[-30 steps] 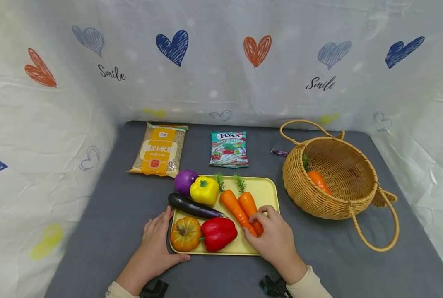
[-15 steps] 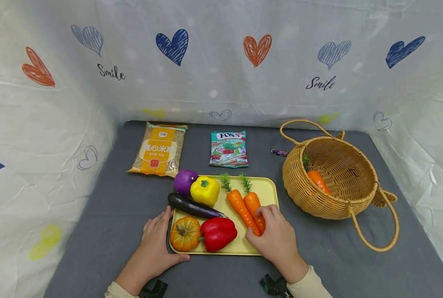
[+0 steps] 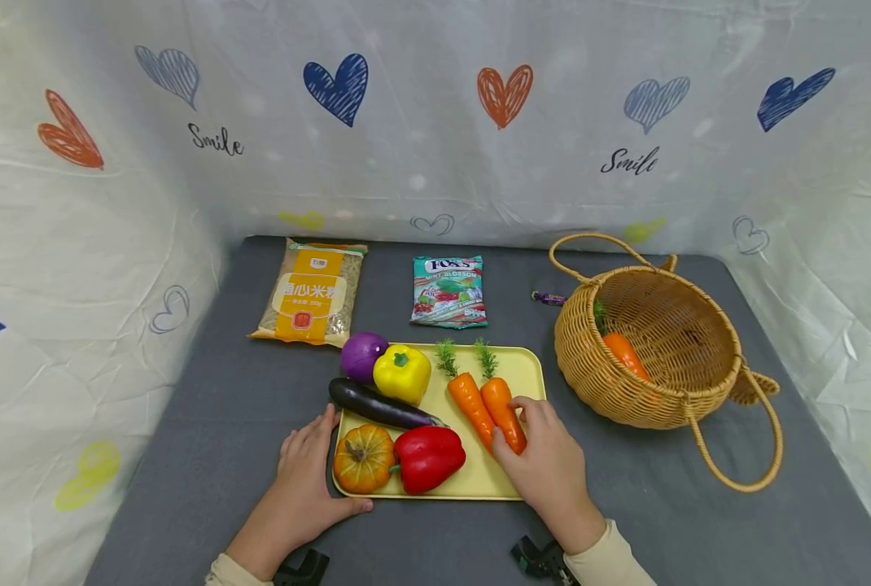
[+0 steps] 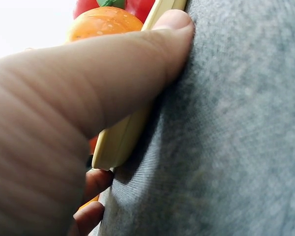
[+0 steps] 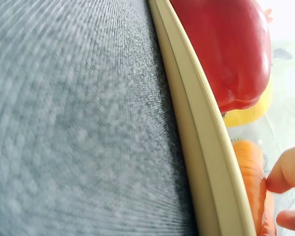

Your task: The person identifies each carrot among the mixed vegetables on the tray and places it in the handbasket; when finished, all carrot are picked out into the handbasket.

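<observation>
In the head view, a yellow tray (image 3: 472, 488) carries an eggplant (image 3: 384, 405), a small pumpkin (image 3: 364, 458), a red bell pepper (image 3: 430, 460), a yellow bell pepper (image 3: 402, 374), a purple onion (image 3: 363, 356) and two carrots with green tops. My left hand (image 3: 307, 476) rests round the tray's near left corner. Its thumb (image 4: 132, 73) lies straight along the front rim, its fingers along the left side. With thumb and fingers, my right hand (image 3: 549, 460) pinches the lower part of the right carrot (image 3: 500, 401). The left carrot (image 3: 468, 399) lies beside it, its tip partly hidden by the thumb.
A wicker basket (image 3: 604, 391) with another carrot (image 3: 626, 356) inside stands to the right, handles sticking out. By its left side lies a small purple-wrapped candy (image 3: 549, 299). Farther back are a yellow-labelled food bag (image 3: 311, 293) and a green candy bag (image 3: 448, 291).
Both carrots have shifted a little to the right on the tray, and their tops have swung right. My right hand has moved slightly right and away from me. The left hand has stayed put.
</observation>
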Available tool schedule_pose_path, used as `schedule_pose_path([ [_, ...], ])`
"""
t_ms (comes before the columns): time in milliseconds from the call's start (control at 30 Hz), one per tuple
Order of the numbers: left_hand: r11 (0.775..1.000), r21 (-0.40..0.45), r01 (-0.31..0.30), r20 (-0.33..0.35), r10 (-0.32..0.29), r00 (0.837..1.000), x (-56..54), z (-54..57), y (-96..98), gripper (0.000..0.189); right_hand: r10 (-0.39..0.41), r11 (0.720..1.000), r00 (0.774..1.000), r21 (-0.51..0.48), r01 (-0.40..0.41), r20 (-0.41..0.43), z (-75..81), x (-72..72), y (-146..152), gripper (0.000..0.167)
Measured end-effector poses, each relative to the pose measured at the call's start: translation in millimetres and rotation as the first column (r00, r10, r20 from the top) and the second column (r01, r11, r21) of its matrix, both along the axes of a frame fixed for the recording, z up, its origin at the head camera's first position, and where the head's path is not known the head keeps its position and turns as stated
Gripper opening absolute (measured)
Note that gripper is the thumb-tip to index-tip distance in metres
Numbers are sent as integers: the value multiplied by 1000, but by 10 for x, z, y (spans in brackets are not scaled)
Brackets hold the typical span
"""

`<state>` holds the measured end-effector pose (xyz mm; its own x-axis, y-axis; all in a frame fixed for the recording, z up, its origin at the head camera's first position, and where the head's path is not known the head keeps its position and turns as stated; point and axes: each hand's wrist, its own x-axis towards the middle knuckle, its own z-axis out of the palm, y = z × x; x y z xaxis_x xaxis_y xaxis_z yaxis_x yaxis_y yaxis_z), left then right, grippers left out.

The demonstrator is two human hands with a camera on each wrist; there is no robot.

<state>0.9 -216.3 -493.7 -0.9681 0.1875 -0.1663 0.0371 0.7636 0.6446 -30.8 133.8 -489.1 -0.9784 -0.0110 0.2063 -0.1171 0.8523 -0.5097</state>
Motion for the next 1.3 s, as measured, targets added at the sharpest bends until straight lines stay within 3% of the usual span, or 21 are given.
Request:
schedule_pose_path([
  [467,1000,10,4,-11,-4,1000,11,14,5,147,-70,997,996,32,68,60,108,-13,28,42],
  [567,1000,15,4,-12,-4,1000,13,11,10,147,-67,997,998,49,66,16,138,-3,45,42],
  [667,1000,17,3,-12,-3,1000,15,7,13,148,-53,997,994,54,58,-92,202,18,66,38],
  [900,1000,18,4,6,-4,1000,-1,-10,21,148,-29,998,932,37,45,-362,528,65,190,30],
  [1100,1000,17,2,-3,-2,1000,-16,-14,20,148,-82,996,882,-14,85,-464,854,20,397,32],
  [1300,1000,11,12,-19,-12,1000,-1,3,-2,147,-164,985,840,-40,168,-518,1070,-64,650,40],
])
